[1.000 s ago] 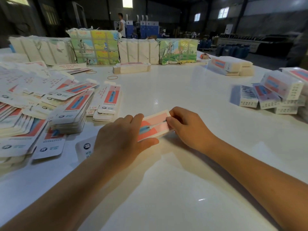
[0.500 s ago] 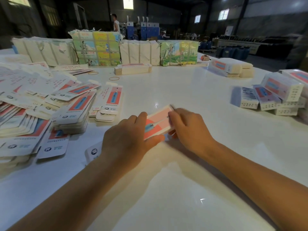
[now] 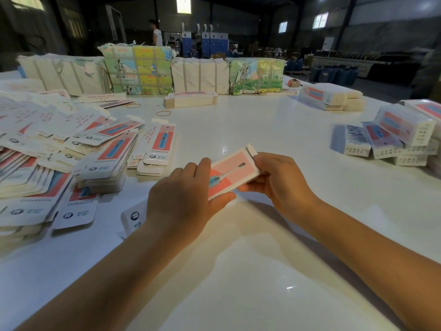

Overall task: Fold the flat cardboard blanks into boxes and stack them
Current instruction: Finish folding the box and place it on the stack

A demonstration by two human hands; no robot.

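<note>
A pink and white cardboard box [image 3: 230,174] with a toothbrush picture is held just above the white table [image 3: 238,271], its far end flap sticking up. My left hand [image 3: 181,201] grips its near end, thumb along the lower edge. My right hand [image 3: 276,180] holds the far end with curled fingers. Flat blanks [image 3: 105,161] lie in heaps at the left. Folded boxes [image 3: 403,134] are stacked at the right.
Another blank's white end [image 3: 133,217] pokes out beside my left wrist. Wrapped bundles [image 3: 198,76] line the table's far edge, with a banded pack of blanks [image 3: 191,99], rubber bands [image 3: 163,113] and more boxes [image 3: 330,97] before them. A person [image 3: 156,34] stands far behind.
Both hands have lifted the box off the table and tilted it up. Its far end flap has come free and my right hand has shifted round that end.
</note>
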